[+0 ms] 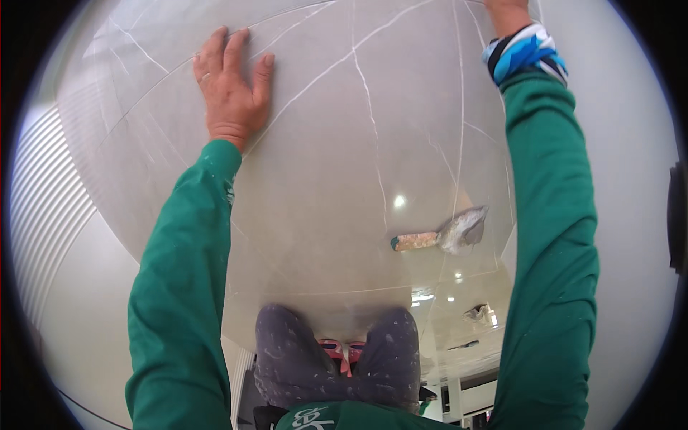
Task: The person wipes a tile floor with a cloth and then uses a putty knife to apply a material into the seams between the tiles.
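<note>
My left hand [233, 86] lies flat on a large glossy grey tile [322, 165] with white veins, fingers spread and holding nothing. At the top right my right hand [507, 14] is cut off by the frame's edge, so its fingers are hidden. A blue, black and white cloth band [525, 54] wraps that wrist. Between my arms, nearer my right sleeve, a pointing trowel [436, 239] rests on the tile. Its handle is worn orange and its blade is smeared with pale mortar. Neither hand touches it.
My paint-spotted knees [287, 337] are at the tile's near side. A white ribbed panel [54, 193] runs along the left, and a pale wall [623, 179] along the right. Low on the right lie a greyish crumpled lump [476, 312] and a small dark tool [466, 345].
</note>
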### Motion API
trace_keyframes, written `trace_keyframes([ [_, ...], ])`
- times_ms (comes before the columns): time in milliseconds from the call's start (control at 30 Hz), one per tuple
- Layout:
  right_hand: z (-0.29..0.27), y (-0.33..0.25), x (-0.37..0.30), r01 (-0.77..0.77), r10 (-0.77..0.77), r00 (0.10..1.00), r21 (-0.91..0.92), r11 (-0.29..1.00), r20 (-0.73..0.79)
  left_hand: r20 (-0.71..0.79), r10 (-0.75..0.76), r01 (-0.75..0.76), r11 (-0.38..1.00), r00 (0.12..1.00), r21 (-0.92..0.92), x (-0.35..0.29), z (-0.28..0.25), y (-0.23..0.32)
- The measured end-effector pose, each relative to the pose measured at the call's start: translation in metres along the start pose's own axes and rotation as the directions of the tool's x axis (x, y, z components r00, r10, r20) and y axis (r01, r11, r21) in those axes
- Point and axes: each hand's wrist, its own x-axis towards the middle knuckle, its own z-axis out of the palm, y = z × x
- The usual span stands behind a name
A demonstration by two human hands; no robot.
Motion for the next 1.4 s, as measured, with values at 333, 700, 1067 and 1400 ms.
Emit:
trace_keyframes([
  [333, 0.032, 0.07, 0.088, 0.18, -0.199, 0.973, -0.16, 0.971, -0.113, 0.08, -0.028, 0.027, 1.0, 0.996, 0.01, 0.01, -0.009, 0.003],
  [700, 0.036, 0.049, 0.067, 0.143, -0.158, 0.983, -0.152, 0.978, -0.091, 0.183, -0.092, 0.104, 0.993, 0.979, -0.059, 0.009, -0.005, 0.009],
  [1067, 0.036, 0.033, 0.054, 0.018, -0.028, 0.997, -0.132, 0.991, -0.077, -0.046, -0.057, 0.051, 0.991, 0.997, -0.123, 0.106, -0.015, -0.04],
  [1400, 0.038, 0.028, 0.055, 0.099, -0.106, 0.994, -0.214, 0.972, -0.022, -0.256, -0.311, 0.33, 0.943, 0.915, 0.035, 0.353, 0.056, -0.185],
])
